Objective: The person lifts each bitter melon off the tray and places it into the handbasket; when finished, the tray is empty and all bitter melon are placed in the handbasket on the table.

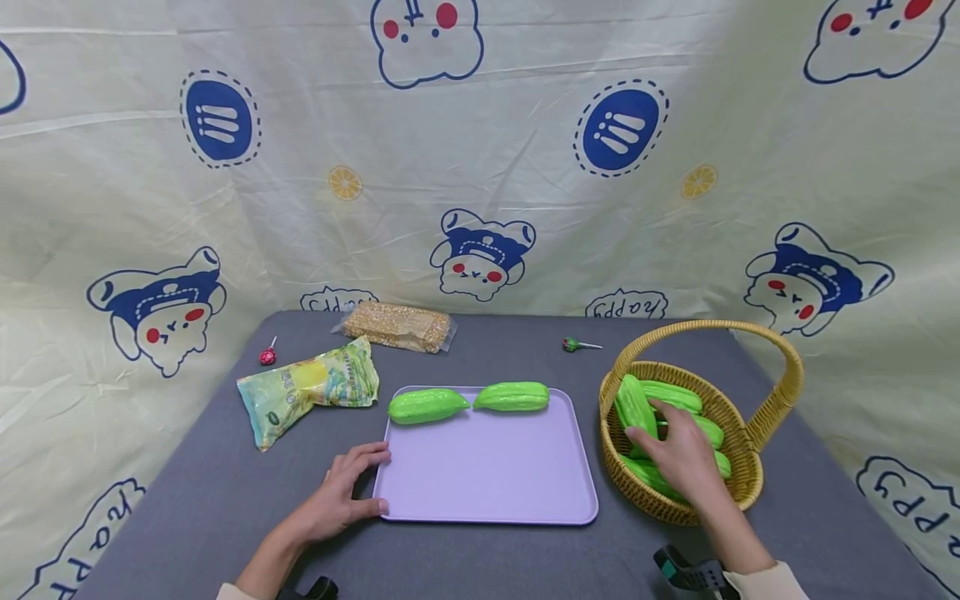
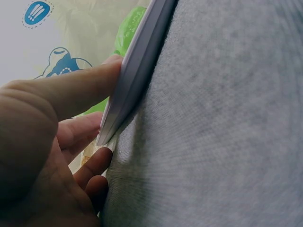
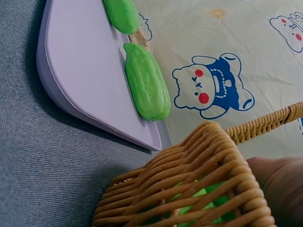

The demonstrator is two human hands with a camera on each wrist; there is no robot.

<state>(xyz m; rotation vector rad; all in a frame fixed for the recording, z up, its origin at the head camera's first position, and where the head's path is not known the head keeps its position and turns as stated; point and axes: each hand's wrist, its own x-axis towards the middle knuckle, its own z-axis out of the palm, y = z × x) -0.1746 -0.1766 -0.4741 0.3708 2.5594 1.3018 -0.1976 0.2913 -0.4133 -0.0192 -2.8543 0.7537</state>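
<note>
Two ridged green gourds lie end to end along the far side of a lilac tray. At the tray's left edge is my left hand, its thumb and fingers spread and touching the rim; the thumb on the rim shows in the left wrist view. My right hand reaches into a wicker basket and grips a slanting green gourd between thumb and fingers. Several more gourds lie under and around this hand. The right wrist view hides the grip behind the basket wall.
Left of the tray lies a yellow-green printed packet. Behind are a clear bag of grains, a red lollipop and a green-and-red lollipop. The basket's tall handle arches over its opening. A printed curtain backs the grey table.
</note>
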